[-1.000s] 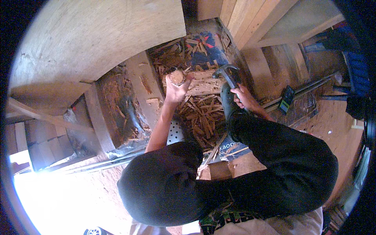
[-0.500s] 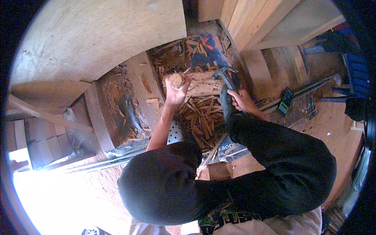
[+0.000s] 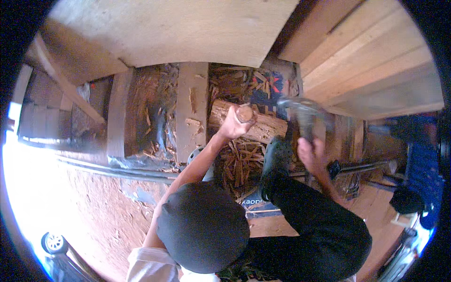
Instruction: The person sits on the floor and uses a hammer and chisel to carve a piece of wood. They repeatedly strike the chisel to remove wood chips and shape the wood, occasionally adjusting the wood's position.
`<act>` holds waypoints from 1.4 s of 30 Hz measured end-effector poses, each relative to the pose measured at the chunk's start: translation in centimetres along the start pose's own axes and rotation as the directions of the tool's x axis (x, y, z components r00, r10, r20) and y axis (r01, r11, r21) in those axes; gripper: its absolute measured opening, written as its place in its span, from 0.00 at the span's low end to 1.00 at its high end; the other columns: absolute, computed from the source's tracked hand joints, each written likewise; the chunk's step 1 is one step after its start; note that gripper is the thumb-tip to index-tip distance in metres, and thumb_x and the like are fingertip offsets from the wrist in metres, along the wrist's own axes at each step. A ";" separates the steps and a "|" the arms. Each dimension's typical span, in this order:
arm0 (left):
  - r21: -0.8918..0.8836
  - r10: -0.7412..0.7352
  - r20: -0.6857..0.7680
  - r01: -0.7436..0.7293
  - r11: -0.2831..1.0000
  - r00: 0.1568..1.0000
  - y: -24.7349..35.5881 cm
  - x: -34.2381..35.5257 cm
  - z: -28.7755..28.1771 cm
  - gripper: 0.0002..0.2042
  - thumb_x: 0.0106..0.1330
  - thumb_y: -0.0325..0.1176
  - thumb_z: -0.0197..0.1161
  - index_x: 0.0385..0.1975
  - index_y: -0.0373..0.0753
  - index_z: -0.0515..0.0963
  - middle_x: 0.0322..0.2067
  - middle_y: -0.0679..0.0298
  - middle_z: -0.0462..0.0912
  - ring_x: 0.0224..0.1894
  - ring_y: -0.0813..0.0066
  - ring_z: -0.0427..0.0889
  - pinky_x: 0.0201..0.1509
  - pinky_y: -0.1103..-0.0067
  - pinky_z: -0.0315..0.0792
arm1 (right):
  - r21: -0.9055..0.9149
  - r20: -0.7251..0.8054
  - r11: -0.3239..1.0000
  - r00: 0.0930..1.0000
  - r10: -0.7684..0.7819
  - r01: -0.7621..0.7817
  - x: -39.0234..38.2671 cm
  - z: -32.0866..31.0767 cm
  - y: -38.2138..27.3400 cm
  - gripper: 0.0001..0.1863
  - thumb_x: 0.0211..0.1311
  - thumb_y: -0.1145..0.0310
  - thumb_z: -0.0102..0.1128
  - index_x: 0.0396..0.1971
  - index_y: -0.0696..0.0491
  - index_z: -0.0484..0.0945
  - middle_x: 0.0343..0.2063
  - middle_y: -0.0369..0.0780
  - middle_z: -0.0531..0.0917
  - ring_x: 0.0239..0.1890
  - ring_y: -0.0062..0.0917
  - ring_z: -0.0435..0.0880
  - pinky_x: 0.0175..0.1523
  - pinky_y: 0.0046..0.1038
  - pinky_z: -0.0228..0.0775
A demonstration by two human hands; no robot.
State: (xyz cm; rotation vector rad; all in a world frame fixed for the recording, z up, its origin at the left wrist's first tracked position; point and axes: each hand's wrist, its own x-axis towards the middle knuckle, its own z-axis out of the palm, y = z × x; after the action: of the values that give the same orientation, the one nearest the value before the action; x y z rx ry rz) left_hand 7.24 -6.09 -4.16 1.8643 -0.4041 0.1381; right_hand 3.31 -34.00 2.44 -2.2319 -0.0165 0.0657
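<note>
Round-ended wood piece (image 3: 244, 114) sits just above frame centre, end facing the camera, fingers of the left hand (image 3: 232, 126) wrapped round it, over a log (image 3: 271, 126). Blurry hammer (image 3: 305, 115)'s to its right, apart, fingers of the right hand (image 3: 313, 152) curled round the handle.

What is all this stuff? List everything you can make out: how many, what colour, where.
Hammer: one, greyish, blurred, in the right hand
Round wood piece: one, tan, in the left hand
Wood block: one, tan, near the left hand
Wood chips: many, brown, between the shoes
Panel: one, beige, along the top
Planks: several, tan, upper right
Wheel: one, silvery with dark tyre, lower left
Shoes: two, greyish left, dark greenish right, centre
Trouser legs: two, black, lower centre
Hands: two, bare, left central, right further right
</note>
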 end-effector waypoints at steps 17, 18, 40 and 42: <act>-0.174 -0.232 0.130 0.252 0.952 0.964 -0.1 -0.4 1.4 0.23 0.50 0.26 0.63 0.44 0.37 0.61 0.41 0.62 0.73 0.45 0.73 0.72 0.54 0.73 0.62 | -0.013 0.247 0.980 0.951 -0.187 0.197 0.6 -2.9 -14.3 0.12 0.60 0.60 0.53 0.31 0.55 0.72 0.17 0.33 0.72 0.19 0.19 0.70 0.24 0.25 0.63; -0.158 -0.274 0.186 0.304 0.939 0.944 -0.2 -0.3 1.3 0.22 0.49 0.26 0.63 0.43 0.37 0.61 0.39 0.63 0.73 0.44 0.74 0.72 0.52 0.73 0.63 | 0.057 0.229 0.981 0.954 -0.194 0.185 0.5 -4.3 -15.6 0.13 0.61 0.59 0.52 0.32 0.54 0.71 0.16 0.32 0.70 0.17 0.18 0.67 0.22 0.23 0.60; -0.350 -0.112 -0.085 0.075 0.934 0.990 -0.8 -0.7 2.3 0.06 0.44 0.29 0.60 0.14 0.38 0.69 0.13 0.71 0.66 0.17 0.85 0.63 0.19 0.79 0.60 | 0.682 -0.084 0.624 0.888 -0.453 0.382 1.3 -12.2 -19.8 0.21 0.64 0.46 0.42 0.29 0.51 0.60 0.14 0.31 0.61 0.11 0.12 0.57 0.11 0.13 0.48; -0.342 -0.101 -0.119 0.054 0.938 0.988 -0.1 -0.3 1.9 0.06 0.43 0.28 0.60 0.15 0.37 0.69 0.14 0.70 0.67 0.18 0.84 0.64 0.20 0.79 0.61 | 0.701 -0.178 0.522 0.828 -0.531 0.485 1.8 -10.9 -19.6 0.21 0.64 0.45 0.41 0.28 0.49 0.59 0.14 0.32 0.62 0.12 0.13 0.59 0.12 0.13 0.49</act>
State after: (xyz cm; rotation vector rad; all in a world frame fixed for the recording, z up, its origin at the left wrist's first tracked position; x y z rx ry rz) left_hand 6.76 -7.74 -4.93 1.5187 -0.2420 0.1313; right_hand 5.95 -30.44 24.48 -1.3329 -0.5918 -0.1665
